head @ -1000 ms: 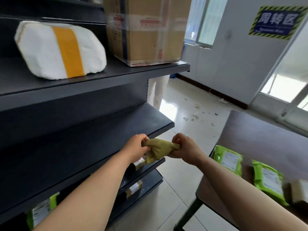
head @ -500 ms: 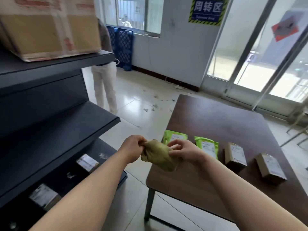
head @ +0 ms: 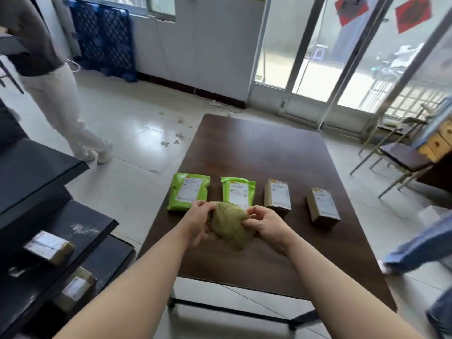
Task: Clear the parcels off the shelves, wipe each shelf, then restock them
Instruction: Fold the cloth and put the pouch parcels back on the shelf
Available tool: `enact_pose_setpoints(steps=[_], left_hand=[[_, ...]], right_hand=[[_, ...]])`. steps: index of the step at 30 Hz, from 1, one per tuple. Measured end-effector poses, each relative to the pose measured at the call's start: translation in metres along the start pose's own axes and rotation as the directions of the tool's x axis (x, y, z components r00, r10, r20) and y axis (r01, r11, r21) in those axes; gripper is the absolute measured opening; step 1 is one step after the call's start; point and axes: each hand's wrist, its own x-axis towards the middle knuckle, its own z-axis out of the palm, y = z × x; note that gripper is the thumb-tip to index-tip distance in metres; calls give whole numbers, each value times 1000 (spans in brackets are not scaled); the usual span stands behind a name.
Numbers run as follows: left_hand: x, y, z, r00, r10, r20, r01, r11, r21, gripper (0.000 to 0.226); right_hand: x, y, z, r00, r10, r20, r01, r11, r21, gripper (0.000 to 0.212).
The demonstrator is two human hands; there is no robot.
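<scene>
Head view: shelves (head: 36, 172) at lower left. My left hand (head: 198, 221) and right hand (head: 266, 225) both clutch the bunched cloth (head: 228, 227) at centre; parcels (head: 277, 195) line up just beyond it, long axes pointing away, green pouch (head: 188, 190) nearest my left.

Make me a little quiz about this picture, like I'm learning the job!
1. How many parcels lie in the row on the table?
2. True or false: the left hand and the right hand both hold the cloth.
3. What sits at the left end of the row? A) a green bag B) a red tin C) a white foam block

Key: 1. Four. 2. True. 3. A.
</scene>
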Motion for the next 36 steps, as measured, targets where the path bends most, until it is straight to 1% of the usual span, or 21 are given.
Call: enact_pose_setpoints(steps=[1, 2, 3, 4, 5, 7, 8, 10, 11, 13, 15, 16, 18, 20, 22, 24, 27, 29, 31, 33, 36], left_hand=[[7, -5, 10, 1000, -18, 21, 19, 998, -56, 58], [14, -11, 18, 1000, -1, 8, 1, 998, -57, 73], [19, -17, 24, 999, 31, -30, -32, 999, -29, 84], [22, -21, 26, 995, 62, -81, -62, 998, 6, 88], [28, -26, 30, 990, 73, -121, -69, 997, 42, 88], [35, -36, 31, 986, 77, -147, -60, 992, 114, 74], [38, -42, 31, 988, 77, -131, -56, 986, 160, 64], [44, -50, 33, 994, 84, -76, -64, 969, 240, 46], [46, -53, 35, 995, 84, -45, -70, 964, 256, 41], [49, -54, 38, 999, 44, 27, -49, 970, 240, 38], [56, -54, 39, 994, -42, 102, 16, 968, 249, 44], [60, -54, 38, 990, -73, 121, 34, 955, 296, 46], [71, -57, 34, 989, -89, 115, 30, 896, 443, 43], [83, -63, 30, 994, -67, 83, 2, 788, 616, 31], [97, -71, 26, 996, -64, 66, -1, 708, 706, 24], [109, -80, 24, 997, -55, 51, -4, 645, 765, 26], [127, -94, 20, 1000, -4, 7, -4, 491, 871, 39], [136, -101, 16, 999, 8, -40, 32, 481, 876, 46], [145, -104, 12, 999, -15, -47, 48, 482, 875, 53], [150, -100, 8, 999, -21, -35, 40, 478, 877, 60], [154, -80, 2, 997, 51, -64, 31, 488, 872, 60]], right_hand=[[0, 6, -9, 1000, 3, -21, -3, 1000, 4, 20], [-1, 12, -17, 999, 12, -48, -11, 1000, 14, 22], [-1, 17, -25, 997, 25, -77, -22, 999, 29, 24], [-1, 21, -30, 993, 36, -109, -30, 998, 49, 26], [-1, 27, -38, 988, 54, -145, -42, 996, 79, 29], [0, 36, -48, 977, 87, -193, -61, 989, 133, 35], [1, 40, -52, 977, 102, -190, -75, 987, 144, 40], [3, 49, -57, 983, 134, -127, -120, 986, 114, 50], [4, 53, -59, 985, 149, -86, -144, 988, 64, 46], [6, 61, -60, 984, 170, -51, -174, 982, -78, 27], [11, 69, -62, 980, 179, -87, -191, 968, -161, 13], [14, 74, -64, 977, 179, -118, -198, 964, -177, 10], [20, 81, -67, 968, 188, -169, -217, 960, -175, 7], [27, 89, -66, 957, 213, -196, -246, 955, -163, 5], [37, 99, -62, 945, 231, -230, -276, 943, -186, 6], [48, 111, -56, 931, 232, -281, -301, 924, -236, 8], [65, 129, -42, 914, 242, -326, -355, 866, -353, 17], [74, 137, -33, 908, 270, -320, -381, 848, -368, 27], [82, 139, -26, 900, 287, -328, -404, 831, -383, 36], [87, 135, -25, 901, 269, -340, -402, 810, -427, 41], [95, 117, -24, 909, 201, -365, -370, 791, -487, 47]])
